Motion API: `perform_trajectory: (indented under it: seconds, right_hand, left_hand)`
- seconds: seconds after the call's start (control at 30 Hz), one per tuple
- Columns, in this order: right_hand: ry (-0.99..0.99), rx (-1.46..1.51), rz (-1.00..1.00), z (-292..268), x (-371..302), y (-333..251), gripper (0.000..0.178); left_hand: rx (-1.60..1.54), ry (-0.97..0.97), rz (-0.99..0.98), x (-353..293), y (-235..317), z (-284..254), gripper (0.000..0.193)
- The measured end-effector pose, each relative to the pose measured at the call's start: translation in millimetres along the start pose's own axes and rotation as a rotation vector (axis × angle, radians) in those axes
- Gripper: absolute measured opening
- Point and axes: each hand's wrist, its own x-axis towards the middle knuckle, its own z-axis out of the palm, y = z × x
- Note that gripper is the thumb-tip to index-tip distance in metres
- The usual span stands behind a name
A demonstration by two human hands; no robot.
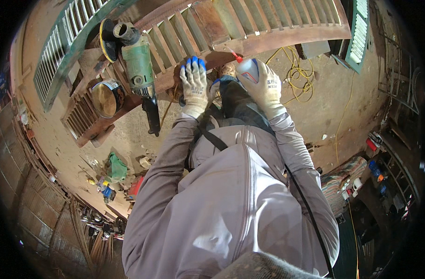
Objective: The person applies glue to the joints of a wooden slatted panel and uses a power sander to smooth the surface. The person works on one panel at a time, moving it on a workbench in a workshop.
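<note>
A slatted wooden shutter with a bare reddish-brown frame lies in front of me. My right hand, in a white work glove, is wrapped round a squeeze bottle with a red cap and a thin nozzle. The nozzle tilts up and left, close to the shutter's near rail. My left hand, gloved in white with blue fingertips, lies with fingers stretched out at that rail. To its left, a green power polisher with a round pad rests on the woodwork.
A round open tin stands beside the polisher on another slatted wooden piece. Green-framed shutters lean at far left, another at far right. A coiled yellow cord and a green cloth lie on the floor.
</note>
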Motion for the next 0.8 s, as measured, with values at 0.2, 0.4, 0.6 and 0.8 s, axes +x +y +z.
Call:
perform_trajectory:
  seconds: [0.2,0.4,0.6,0.8]
  right_hand:
    - [-0.094,-0.090,-0.058,-1.9,14.5,-15.3,0.069]
    - [-0.047,-0.102,-0.105,1.5,15.8,-21.2,0.054]
    - [-0.004,-0.111,-0.120,7.1,15.5,-19.9,0.056]
    - [-0.052,-0.085,-0.100,5.6,17.9,-22.8,0.056]
  left_hand:
    - [-0.270,0.101,-0.064,-9.8,10.7,-7.9,0.100]
    - [-0.226,0.056,-0.054,-8.0,10.0,-13.8,0.102]
    - [-0.235,0.112,-0.036,-10.0,9.3,-5.5,0.103]
    - [-0.260,0.136,-0.027,-11.5,9.2,-2.7,0.102]
